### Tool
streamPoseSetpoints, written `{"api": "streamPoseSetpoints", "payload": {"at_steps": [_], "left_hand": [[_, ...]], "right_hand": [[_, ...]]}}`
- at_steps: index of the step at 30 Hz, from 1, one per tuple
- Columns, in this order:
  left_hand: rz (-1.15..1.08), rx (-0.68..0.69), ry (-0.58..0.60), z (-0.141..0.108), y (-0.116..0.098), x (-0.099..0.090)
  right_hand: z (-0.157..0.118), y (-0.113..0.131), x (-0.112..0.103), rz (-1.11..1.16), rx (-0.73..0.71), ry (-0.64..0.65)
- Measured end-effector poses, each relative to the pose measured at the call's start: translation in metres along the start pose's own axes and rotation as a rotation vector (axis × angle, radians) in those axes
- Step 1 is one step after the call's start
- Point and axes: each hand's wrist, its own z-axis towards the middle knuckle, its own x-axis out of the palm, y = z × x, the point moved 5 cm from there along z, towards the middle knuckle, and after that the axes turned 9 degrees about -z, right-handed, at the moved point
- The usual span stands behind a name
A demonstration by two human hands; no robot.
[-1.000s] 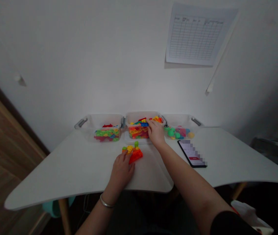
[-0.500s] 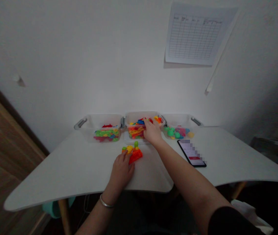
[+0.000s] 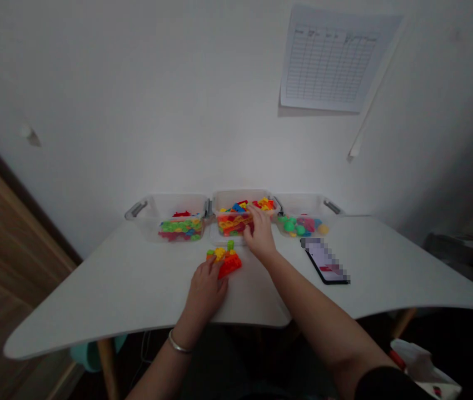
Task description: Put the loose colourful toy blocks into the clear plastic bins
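Note:
Near the middle of the white table, my left hand [image 3: 208,284] is closed on a toy brick assembly [image 3: 230,264] in red, orange, yellow and green. A small green piece stands up at its back. My right hand [image 3: 260,233] is at the front right of the middle clear box [image 3: 224,195], with its fingers apart over the rim and nothing visible between them. Colourful bricks [image 3: 238,208] fill that box, with blue, yellow, red and orange ones on top.
A clear box of green and red pieces [image 3: 181,228] stands at the left. The right box holds green balls and other pieces [image 3: 299,226]. A phone [image 3: 328,264] lies right of my right forearm. The table [image 3: 136,289] has a curved front edge. A printed sheet [image 3: 328,66] hangs on the wall.
My right hand has drawn back slightly toward me from the bricks in the middle box, and its fingers have spread. My left hand and the assembly stay in place.

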Motion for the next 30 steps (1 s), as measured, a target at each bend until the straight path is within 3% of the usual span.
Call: {"api": "streamPoseSetpoints", "payload": {"at_steps": [2, 8, 14, 20, 30], "left_hand": [[0.005, 0.005, -0.005, 0.0, 0.0, 0.0], [0.006, 0.016, -0.007, 0.001, -0.001, -0.001], [0.006, 0.011, -0.027, 0.0, -0.001, 0.0], [0.011, 0.034, -0.037, 0.0, 0.0, 0.002], [0.005, 0.005, -0.009, 0.0, -0.001, 0.0]], "right_hand": [[-0.018, 0.007, 0.007, 0.054, -0.043, 0.043], [-0.071, 0.01, 0.04, 0.156, -0.124, 0.394], [-0.075, 0.01, 0.049, 0.112, -0.177, 0.506], [-0.075, 0.017, 0.048, 0.055, -0.195, 0.501], [-0.074, -0.028, 0.053, 0.144, 0.132, 0.228]]}}
